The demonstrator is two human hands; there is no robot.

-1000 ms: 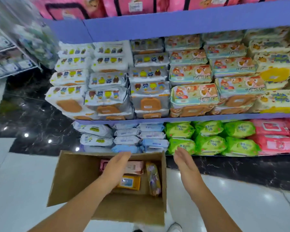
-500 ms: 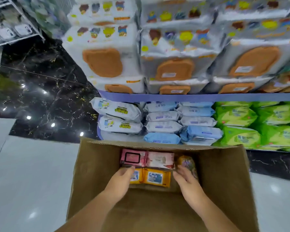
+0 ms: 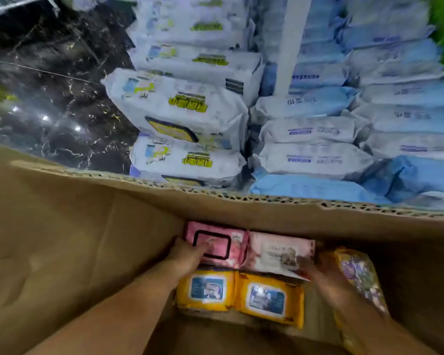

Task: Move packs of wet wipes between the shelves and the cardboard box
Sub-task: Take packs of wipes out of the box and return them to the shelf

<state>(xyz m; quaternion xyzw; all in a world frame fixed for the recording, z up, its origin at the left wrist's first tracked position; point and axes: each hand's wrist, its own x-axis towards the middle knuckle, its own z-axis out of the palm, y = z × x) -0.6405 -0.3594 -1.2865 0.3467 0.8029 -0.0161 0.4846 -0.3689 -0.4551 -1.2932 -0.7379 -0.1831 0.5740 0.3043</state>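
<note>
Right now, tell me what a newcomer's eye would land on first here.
Two bright yellow plastic wipe packs lie side by side in the brown cardboard box, with a pink plastic pack with a black-framed lid and a pale pink pack just beyond. The left hand holds the black-framed one; the blurred right hand is at the pale one. Stacked white and blue packs rise behind the box.
</note>
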